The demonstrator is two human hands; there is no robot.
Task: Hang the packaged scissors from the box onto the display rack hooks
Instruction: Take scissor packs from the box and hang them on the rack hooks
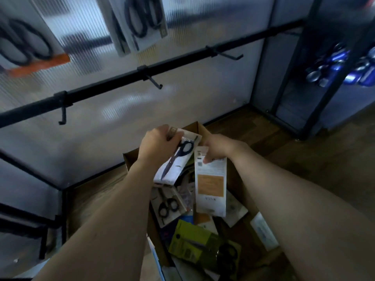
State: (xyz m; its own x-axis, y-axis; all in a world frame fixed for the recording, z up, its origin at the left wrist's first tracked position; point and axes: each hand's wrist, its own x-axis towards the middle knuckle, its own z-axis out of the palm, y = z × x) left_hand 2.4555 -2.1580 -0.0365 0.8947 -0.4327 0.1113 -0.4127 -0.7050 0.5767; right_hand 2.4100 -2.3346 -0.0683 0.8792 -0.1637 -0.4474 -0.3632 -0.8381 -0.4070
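Both hands are over the far end of the open box (129, 159), each holding a pack by its top edge. The left hand (156, 145) pinches a white pack (174, 165) with dark scissors showing face up; its long axis runs from the hand at the far end down and leftward toward the near side, so the hang end sits under the fingers. The right hand (215, 147) grips a second pack (211, 181), back side up, hanging almost straight toward the viewer. The two packs lie just beside each other, above loose packs still in the box. The rail (182, 63) runs above and beyond both hands, rising from left to right, with three bare hooks. The middle hook (155, 82) lies straight beyond the left hand and seems the nearer target for its pack; the right hook (229, 54) sits farther, up and right of the right hand. Two filled packs (140, 23) already hang higher up. Whether either pack's hang hole is free of fingers cannot be told
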